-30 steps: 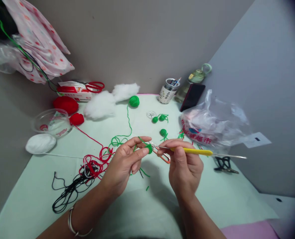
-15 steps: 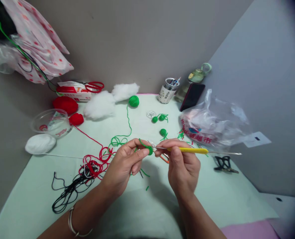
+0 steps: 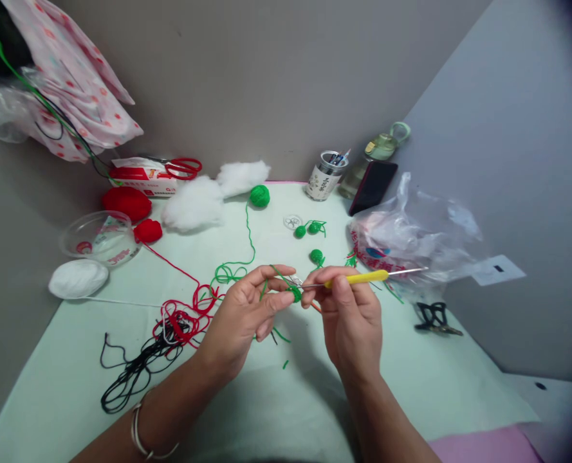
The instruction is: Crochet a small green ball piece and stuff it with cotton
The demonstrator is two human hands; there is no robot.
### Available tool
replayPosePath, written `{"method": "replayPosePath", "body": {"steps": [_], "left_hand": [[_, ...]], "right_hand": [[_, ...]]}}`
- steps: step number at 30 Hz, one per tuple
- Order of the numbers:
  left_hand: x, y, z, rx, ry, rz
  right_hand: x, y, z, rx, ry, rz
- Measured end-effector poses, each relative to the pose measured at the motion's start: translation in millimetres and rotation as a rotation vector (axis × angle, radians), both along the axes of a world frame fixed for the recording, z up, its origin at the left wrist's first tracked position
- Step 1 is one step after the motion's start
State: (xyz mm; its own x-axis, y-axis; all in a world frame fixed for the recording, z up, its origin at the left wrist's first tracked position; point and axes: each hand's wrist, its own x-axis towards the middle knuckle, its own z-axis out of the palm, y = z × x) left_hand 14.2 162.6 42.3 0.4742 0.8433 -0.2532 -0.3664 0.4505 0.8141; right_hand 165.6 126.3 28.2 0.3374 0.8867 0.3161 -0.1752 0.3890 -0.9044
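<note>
Work in the hands, above the bench [image 3: 440, 386]. The left hand [image 3: 235, 318] pinches the green stitched piece [image 3: 295, 294] at its edge, thumb on top, the opposing fingertip hidden; a green strand [image 3: 280, 275] crosses the raised forefinger. The right hand [image 3: 356, 315] grips the yellow-handled hook [image 3: 363, 278] between thumb and fingers, its tip at the piece; whether it has entered a loop cannot be told. Good practice, as judged here: pinch close to the working stitch, keep the strand evenly taut, and turn the hook's throat to catch it without splitting the fibres; a slack strand could slip off.

Count: one hook; one green stitched piece in hand; three small green balls [image 3: 316, 256]; one larger green ball [image 3: 260, 196]; two red balls [image 3: 127, 204]; one white ball [image 3: 78, 279]; two tufts of stuffing [image 3: 193, 204]; one black cord bundle [image 3: 131, 376]; one phone [image 3: 373, 187].
</note>
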Motion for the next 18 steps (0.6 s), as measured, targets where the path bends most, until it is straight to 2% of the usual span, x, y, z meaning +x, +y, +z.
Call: {"method": "replayPosePath", "body": {"steps": [9,14,18], "left_hand": [[-2.4,-0.4,2.8,-0.019,0.02,-0.037],[-2.1,1.5,0.1,0.019,0.014,0.003],[-1.4,2.4,0.5,0.014,0.01,0.035]], "right_hand": [[-0.5,-1.9,-8.0,0.008,-0.115,0.04],[-0.4,1.5,-4.3,-0.011,-0.037,0.001],[0.0,5.3,-0.4,-0.028,0.049,0.025]]}}
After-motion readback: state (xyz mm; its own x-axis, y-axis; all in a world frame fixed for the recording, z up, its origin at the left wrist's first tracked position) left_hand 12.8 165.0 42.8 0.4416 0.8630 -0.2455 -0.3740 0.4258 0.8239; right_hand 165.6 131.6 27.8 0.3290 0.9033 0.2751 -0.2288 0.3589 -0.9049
